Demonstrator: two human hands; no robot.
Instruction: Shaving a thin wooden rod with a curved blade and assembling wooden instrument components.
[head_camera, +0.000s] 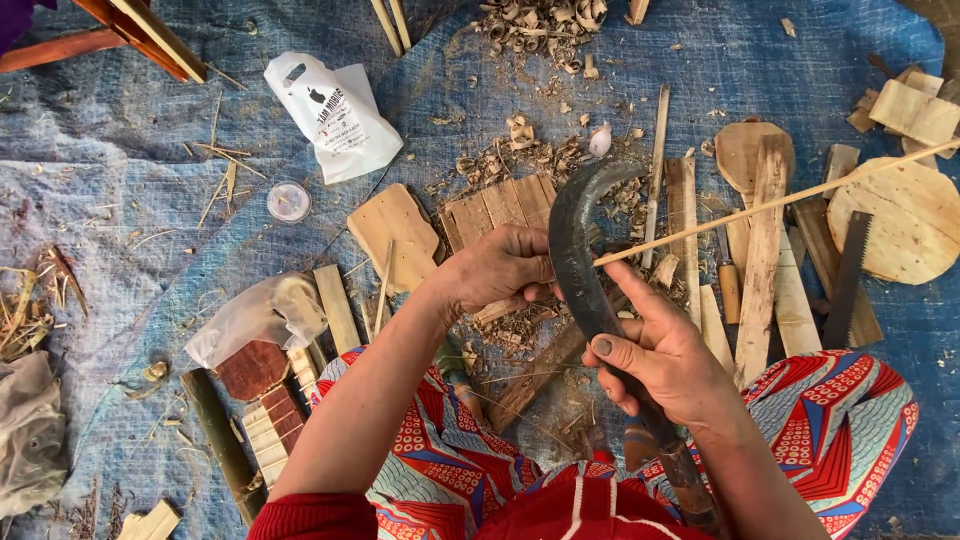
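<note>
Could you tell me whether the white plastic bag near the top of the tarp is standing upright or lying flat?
Lying flat: the white plastic bag rests on its side on the blue tarp, handle hole showing.

1 head view, looking steeply down from close above at the blue tarp (180, 130).

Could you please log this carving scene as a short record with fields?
Setting: blue tarp strewn with wood shavings
Left hand: pinches the near end of a thin bamboo stick
Right hand: wraps the curved dark blade, thumb on top
Contact: stick meets blade edge
Nearby: round wooden disc, small saw, white plastic bag
</note>
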